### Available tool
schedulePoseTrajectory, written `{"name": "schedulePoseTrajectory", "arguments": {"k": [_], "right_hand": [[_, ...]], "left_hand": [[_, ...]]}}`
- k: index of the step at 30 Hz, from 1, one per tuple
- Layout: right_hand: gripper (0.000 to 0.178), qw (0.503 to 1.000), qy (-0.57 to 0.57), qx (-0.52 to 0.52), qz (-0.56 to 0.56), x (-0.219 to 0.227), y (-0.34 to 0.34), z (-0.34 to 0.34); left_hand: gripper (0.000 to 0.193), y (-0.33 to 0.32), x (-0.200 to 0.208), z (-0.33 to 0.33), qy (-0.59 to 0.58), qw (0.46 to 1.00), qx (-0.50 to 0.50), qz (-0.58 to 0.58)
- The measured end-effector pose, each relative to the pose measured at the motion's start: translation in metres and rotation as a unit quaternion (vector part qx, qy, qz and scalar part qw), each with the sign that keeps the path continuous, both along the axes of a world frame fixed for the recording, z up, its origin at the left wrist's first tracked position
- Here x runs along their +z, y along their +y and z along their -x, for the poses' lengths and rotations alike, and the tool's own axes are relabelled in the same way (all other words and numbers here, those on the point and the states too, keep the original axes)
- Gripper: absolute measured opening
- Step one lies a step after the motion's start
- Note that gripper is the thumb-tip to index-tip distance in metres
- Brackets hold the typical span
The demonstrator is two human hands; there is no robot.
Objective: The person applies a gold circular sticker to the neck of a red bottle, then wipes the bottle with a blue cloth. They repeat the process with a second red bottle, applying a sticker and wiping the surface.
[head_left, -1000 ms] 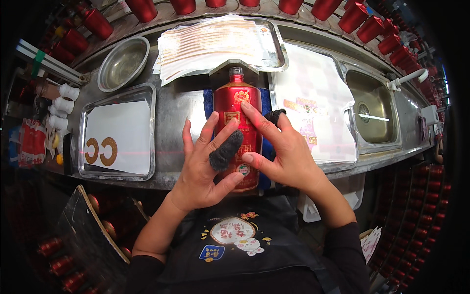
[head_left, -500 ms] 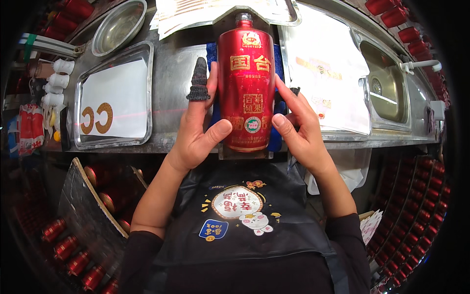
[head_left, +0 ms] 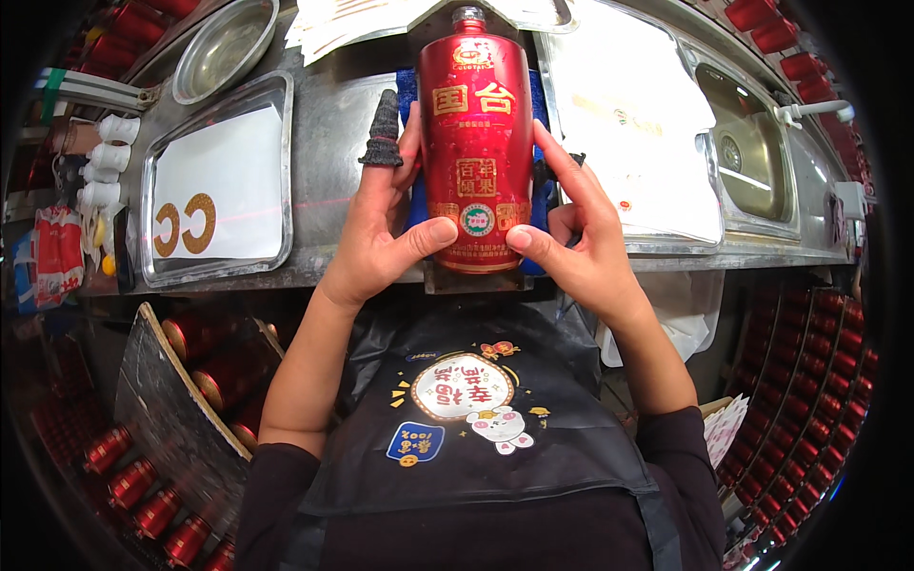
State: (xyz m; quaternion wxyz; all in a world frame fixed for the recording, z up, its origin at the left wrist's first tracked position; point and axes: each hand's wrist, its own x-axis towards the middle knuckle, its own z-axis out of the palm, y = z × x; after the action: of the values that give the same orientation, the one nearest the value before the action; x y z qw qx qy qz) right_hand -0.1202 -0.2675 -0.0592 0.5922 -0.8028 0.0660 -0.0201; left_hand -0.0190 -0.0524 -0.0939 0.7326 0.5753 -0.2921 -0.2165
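Note:
A red glossy bottle [head_left: 474, 143] with gold lettering and a round green-and-white emblem lies neck away from me, on a metal holder [head_left: 481, 282] at the counter's front edge. Both my hands clasp it from the sides. My left hand [head_left: 376, 228] has its thumb on the bottle's lower left side; a black knitted sleeve [head_left: 383, 128] covers one raised finger. With its thumb over the lower right part of the bottle, my right hand [head_left: 590, 233] rests its fingers along the right side. Blue cloth [head_left: 407, 86] shows beside the bottle.
Left of me is a metal tray [head_left: 288, 171] holding a white sheet with gold letter-shaped pieces, and a metal bowl [head_left: 227, 52]. On the right lie white decal sheets [head_left: 628, 124] and a sink [head_left: 743, 143]. Racks of red bottles [head_left: 800, 419] flank me below the counter.
The bottle has rolled slightly to the left, so its emblem sits nearer the middle. My right thumb has moved further onto the bottle. The whole view has shifted a little.

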Motion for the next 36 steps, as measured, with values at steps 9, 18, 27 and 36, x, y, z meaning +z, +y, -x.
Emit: {"name": "schedulePoseTrajectory", "arguments": {"k": [9, 18, 27, 36], "right_hand": [[0.083, 0.998, -0.011, -0.035, -0.053, -0.003, 0.002, -0.005], [0.064, 0.945, -0.088, 0.064, 0.307, 0.027, -0.003, -0.022], [0.066, 0.943, -0.146, 0.048, 0.295, 0.023, -0.001, -0.026], [0.068, 0.972, -0.105, 0.041, 0.204, 0.020, -0.008, -0.022]], "left_hand": [[0.095, 0.002, -0.001, 0.000, 0.023, 1.000, -0.001, 0.013], [0.100, -0.001, 0.000, 0.003, -0.057, 0.998, 0.024, -0.016], [0.100, -0.002, -0.004, 0.002, -0.061, 0.998, 0.031, -0.014], [0.105, -0.003, 0.003, 0.002, -0.038, 0.999, 0.029, -0.018]]}}
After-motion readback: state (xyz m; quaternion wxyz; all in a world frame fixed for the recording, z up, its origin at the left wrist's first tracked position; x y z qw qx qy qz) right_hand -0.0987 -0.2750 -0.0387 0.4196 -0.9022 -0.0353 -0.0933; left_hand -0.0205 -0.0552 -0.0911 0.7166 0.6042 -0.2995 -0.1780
